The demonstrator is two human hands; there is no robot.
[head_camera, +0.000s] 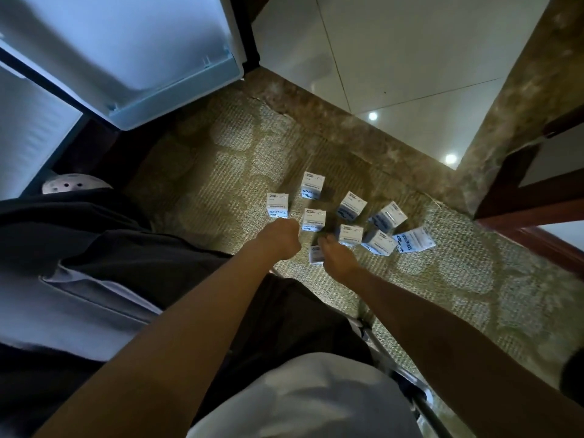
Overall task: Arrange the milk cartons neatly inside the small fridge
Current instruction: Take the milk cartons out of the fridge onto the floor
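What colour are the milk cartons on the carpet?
White, with blue markings on their sides; the milk cartons show best in the head view.

Patterned woven carpet (227,172) bordered by a brown marble strip (331,121); glossy white tiles (395,58) beyond, showing two light reflections (373,116). Dark wooden frame (521,213) at right; perforated shoe (68,184) at left.

No writing can be read for certain. Each of the milk cartons (313,184) standing below the fridge door (126,58) bears a small dark mark on its top, a dark printed strip and blue script on one side, all too small and blurred to make out. The tipped carton (414,239), farthest from the fridge door, shows the largest blue characters, also illegible.
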